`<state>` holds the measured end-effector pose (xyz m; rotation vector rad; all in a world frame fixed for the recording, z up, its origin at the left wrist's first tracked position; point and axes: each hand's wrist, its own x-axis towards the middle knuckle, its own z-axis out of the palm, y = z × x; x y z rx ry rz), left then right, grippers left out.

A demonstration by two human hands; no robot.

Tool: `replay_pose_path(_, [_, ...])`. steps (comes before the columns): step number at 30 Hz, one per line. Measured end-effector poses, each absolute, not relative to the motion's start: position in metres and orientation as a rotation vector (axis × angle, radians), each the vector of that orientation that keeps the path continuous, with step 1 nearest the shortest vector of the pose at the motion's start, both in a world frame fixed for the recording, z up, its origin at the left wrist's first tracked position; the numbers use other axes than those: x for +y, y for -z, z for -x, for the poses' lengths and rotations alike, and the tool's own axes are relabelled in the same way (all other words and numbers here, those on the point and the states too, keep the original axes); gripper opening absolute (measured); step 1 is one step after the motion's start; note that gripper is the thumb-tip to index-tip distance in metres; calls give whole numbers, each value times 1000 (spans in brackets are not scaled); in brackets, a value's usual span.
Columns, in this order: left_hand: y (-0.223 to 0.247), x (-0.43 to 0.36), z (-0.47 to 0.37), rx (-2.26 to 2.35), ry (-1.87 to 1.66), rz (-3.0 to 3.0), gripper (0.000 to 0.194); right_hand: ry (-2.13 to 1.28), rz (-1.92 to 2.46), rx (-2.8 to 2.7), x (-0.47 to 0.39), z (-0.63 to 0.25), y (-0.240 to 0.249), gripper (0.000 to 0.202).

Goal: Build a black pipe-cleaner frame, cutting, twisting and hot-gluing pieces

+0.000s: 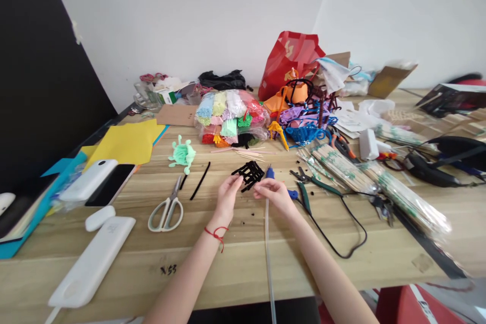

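Black lattice, left grip pinching its left edge, right grip pressed together alongside

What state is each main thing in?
Left hand: pinching the black fuzzy lattice
Right hand: fingertips by its right side, grip unclear
Lattice: crossed into a grid
White-handled metal scissors: flat, blades apparently closed
Green-handled metal pliers: flat, handles spread
Blue plastic glue gun: clear stick protruding
Black rectangular phone: flat, screen dark
Red glossy bag: upright
Clear plastic bag: packed full
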<state>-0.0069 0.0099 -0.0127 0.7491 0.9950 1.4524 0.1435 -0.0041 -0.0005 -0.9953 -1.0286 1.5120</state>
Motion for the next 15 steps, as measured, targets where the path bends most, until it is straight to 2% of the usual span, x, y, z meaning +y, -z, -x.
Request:
replay_pose_path(6, [12,10,6,954,-1466,-673,26,-1255,1042,-1125,-7,-139,-2,24])
replay_pose_path(10, [7,10,7,816,-1448,-509,17,-1059,1062,-1224,-7,-140,-2,18])
replay_pose_path(15, [3,14,15,679,-1277,-114,7,-1082,1091,-1134,-6,-143,0,23])
